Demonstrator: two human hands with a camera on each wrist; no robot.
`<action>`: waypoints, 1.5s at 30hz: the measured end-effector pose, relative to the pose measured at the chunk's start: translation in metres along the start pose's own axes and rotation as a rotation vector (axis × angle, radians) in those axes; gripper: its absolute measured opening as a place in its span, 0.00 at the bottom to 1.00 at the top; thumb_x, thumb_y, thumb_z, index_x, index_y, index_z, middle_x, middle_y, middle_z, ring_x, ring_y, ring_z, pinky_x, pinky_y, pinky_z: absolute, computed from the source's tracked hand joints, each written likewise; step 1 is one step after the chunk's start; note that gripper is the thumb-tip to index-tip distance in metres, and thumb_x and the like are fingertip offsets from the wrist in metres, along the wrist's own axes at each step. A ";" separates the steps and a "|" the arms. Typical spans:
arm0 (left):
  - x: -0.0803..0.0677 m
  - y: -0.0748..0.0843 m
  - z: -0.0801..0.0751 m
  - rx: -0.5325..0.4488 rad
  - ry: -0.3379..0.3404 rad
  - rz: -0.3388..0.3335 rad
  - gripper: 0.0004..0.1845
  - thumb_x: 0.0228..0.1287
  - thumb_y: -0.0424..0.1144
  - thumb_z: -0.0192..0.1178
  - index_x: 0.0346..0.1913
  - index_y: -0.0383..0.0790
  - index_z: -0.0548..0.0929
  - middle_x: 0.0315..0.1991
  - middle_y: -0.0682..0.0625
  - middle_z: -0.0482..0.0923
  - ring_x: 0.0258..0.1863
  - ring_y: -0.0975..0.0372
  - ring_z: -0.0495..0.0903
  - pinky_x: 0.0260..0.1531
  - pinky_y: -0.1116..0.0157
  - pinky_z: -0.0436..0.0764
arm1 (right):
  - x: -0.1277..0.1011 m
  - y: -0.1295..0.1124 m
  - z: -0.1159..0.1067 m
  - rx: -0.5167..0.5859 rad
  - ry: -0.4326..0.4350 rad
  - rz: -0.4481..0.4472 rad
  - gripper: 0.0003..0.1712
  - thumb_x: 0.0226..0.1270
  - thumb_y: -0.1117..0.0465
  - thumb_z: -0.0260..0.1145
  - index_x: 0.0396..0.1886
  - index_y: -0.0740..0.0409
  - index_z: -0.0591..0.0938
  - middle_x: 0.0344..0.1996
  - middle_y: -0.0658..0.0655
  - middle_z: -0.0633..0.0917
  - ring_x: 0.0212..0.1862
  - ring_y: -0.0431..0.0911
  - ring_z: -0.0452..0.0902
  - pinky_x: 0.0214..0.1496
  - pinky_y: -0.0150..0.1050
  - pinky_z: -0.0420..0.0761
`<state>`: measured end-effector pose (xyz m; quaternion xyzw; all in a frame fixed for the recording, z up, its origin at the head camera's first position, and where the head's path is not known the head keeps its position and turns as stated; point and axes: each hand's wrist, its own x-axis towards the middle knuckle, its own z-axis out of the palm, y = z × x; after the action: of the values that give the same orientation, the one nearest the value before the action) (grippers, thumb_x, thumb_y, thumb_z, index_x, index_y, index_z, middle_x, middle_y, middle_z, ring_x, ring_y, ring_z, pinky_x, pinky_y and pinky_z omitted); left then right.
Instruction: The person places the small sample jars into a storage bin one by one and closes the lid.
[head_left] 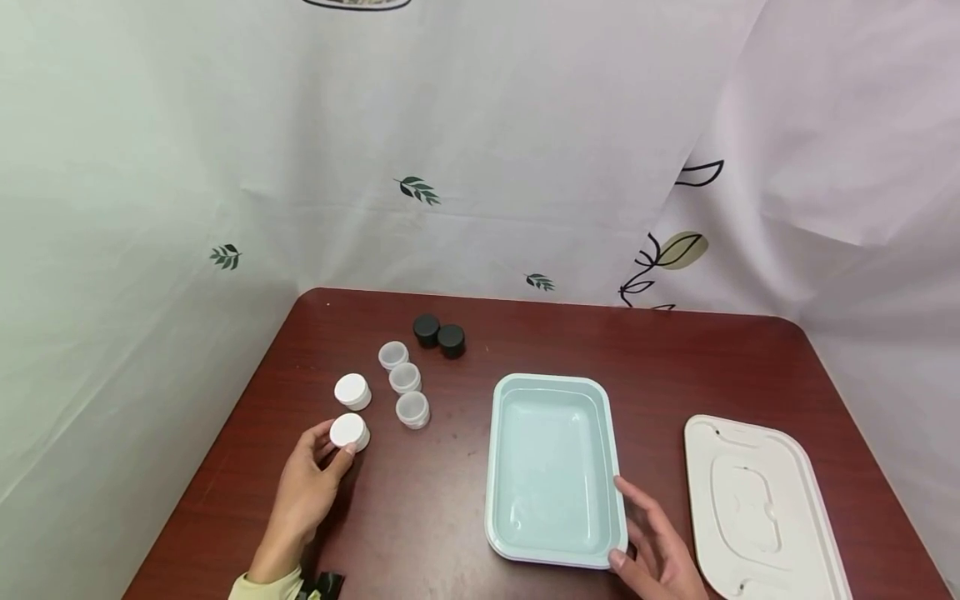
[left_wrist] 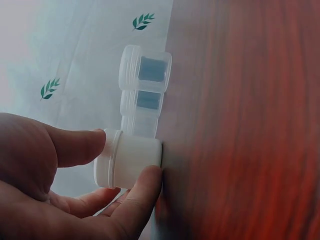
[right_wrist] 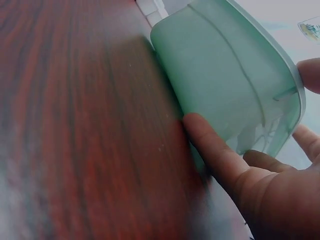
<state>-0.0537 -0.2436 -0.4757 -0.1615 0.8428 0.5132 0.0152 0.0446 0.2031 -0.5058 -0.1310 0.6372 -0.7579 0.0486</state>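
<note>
Left hand (head_left: 303,492) pinches the nearest white-capped jar (head_left: 349,432) on the bench (head_left: 420,517); right hand (head_left: 660,554), fingers straight, steadies the empty pale-green tray (head_left: 553,546); nothing loaded yet.

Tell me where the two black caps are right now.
In the head view the two black caps sit side by side, touching, at the far left of the table, just behind the row of three clear jars.

I can read no writing, label, brand or number anywhere: the backdrop cloth (head_left: 480,167) behind the table (head_left: 420,517) carries only printed leaves, no letters.
</note>
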 end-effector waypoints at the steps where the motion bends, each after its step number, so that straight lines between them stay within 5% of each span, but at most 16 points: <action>1: 0.000 0.000 0.000 0.001 0.000 -0.003 0.33 0.78 0.33 0.61 0.78 0.28 0.60 0.72 0.30 0.69 0.74 0.40 0.69 0.44 0.91 0.65 | 0.000 0.000 0.000 -0.002 0.001 -0.001 0.44 0.72 0.83 0.54 0.84 0.68 0.51 0.77 0.45 0.67 0.73 0.35 0.74 0.61 0.38 0.85; 24: 0.001 -0.003 -0.003 -0.061 0.006 -0.017 0.32 0.80 0.33 0.59 0.78 0.27 0.61 0.73 0.30 0.68 0.73 0.42 0.70 0.44 0.90 0.68 | 0.002 0.000 0.000 0.002 -0.010 -0.020 0.44 0.70 0.85 0.54 0.83 0.70 0.50 0.78 0.44 0.67 0.74 0.36 0.72 0.63 0.36 0.84; 36: 0.000 0.000 -0.007 -0.105 -0.022 -0.039 0.31 0.81 0.35 0.58 0.79 0.29 0.61 0.74 0.34 0.69 0.61 0.70 0.75 0.48 0.87 0.74 | 0.001 0.000 -0.002 0.037 -0.033 -0.001 0.45 0.72 0.84 0.53 0.84 0.67 0.49 0.78 0.46 0.66 0.73 0.37 0.73 0.62 0.38 0.85; 45: -0.005 0.016 -0.013 -0.152 -0.056 -0.002 0.31 0.81 0.32 0.56 0.80 0.30 0.61 0.75 0.34 0.67 0.60 0.74 0.75 0.51 0.84 0.78 | 0.002 -0.001 -0.001 0.038 -0.030 0.005 0.45 0.72 0.84 0.53 0.84 0.67 0.49 0.78 0.46 0.66 0.73 0.38 0.74 0.62 0.38 0.85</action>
<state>-0.0515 -0.2466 -0.4553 -0.1486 0.8005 0.5799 0.0269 0.0420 0.2040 -0.5043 -0.1397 0.6221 -0.7678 0.0622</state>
